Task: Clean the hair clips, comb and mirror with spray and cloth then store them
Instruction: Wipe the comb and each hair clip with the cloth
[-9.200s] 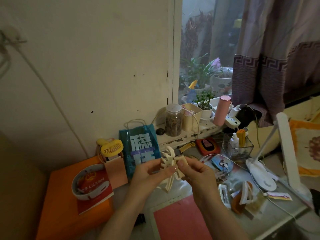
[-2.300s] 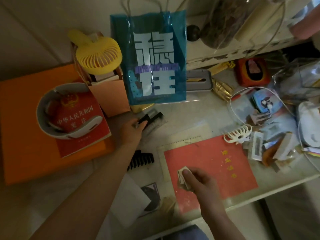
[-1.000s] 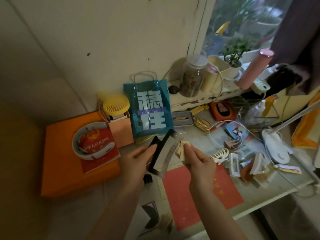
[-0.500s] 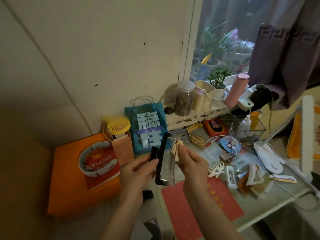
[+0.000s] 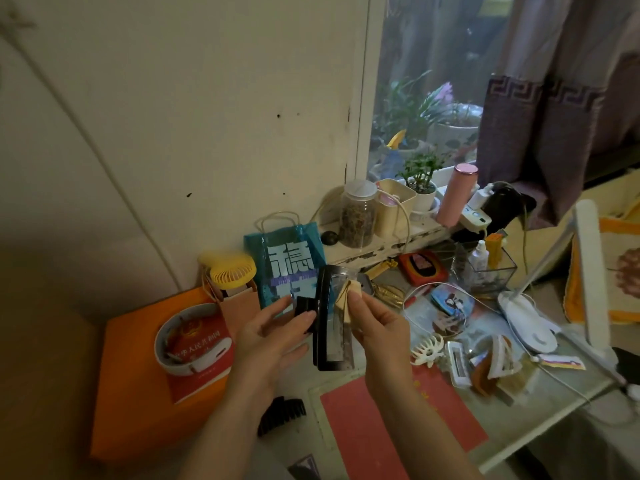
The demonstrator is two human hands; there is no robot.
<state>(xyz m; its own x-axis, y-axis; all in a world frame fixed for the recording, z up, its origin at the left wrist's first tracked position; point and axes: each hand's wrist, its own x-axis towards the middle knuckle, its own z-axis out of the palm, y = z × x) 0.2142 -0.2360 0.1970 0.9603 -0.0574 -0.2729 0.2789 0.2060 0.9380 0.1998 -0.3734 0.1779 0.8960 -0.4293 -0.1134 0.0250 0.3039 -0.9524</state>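
Note:
My left hand (image 5: 273,337) holds a black-framed mirror (image 5: 330,323) upright by the black stand at its back, above the desk. A small folded beige cloth (image 5: 348,299) is pinched in my right hand (image 5: 375,323) and pressed against the upper part of the glass. On the desk to the right lies a white claw clip (image 5: 427,349), with several more clips (image 5: 485,362) in a pile beyond it. A black claw clip (image 5: 282,415) lies on the desk below my left wrist. No comb or spray is plainly visible.
A blue gift bag (image 5: 289,265), a yellow fan (image 5: 232,273) and an orange box (image 5: 138,393) with a red booklet stand at the left. A red mat (image 5: 388,427), a white desk lamp (image 5: 530,320), a clear organiser (image 5: 485,271) and cables crowd the right. Jars and a plant line the sill.
My left hand picked the mirror up from the desk and raised it. Since half a second ago the cloth in my right hand has stayed against the upper glass; the view shifted slightly.

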